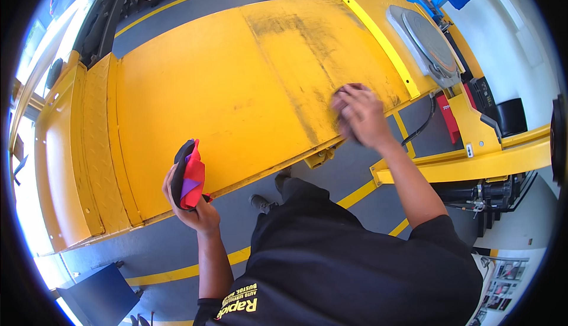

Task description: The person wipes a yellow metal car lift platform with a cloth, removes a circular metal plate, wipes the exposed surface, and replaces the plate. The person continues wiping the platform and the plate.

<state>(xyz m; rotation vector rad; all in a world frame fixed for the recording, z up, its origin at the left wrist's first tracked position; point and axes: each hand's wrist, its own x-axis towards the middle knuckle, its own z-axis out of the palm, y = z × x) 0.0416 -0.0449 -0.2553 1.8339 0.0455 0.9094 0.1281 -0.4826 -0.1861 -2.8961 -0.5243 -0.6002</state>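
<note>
In front of me stretches a yellow metal platform (195, 89), like a vehicle lift's runway, with dark smudges across its right half. My left hand (190, 212) is closed round a folded cloth (194, 178) in red, purple and black, held over the platform's near edge. My right hand (368, 116), slightly smeared by motion, presses a dark, bunched rag (342, 104) onto the platform near its front right edge. The fingers lie over the rag, so its full shape is hidden.
A round grey turntable plate (427, 39) sits at the platform's right end. Yellow beams (467, 163) and a black motor unit (491, 196) stand at the right. A blue box-like object (100, 296) is at lower left. Yellow lines mark the grey floor (349, 175).
</note>
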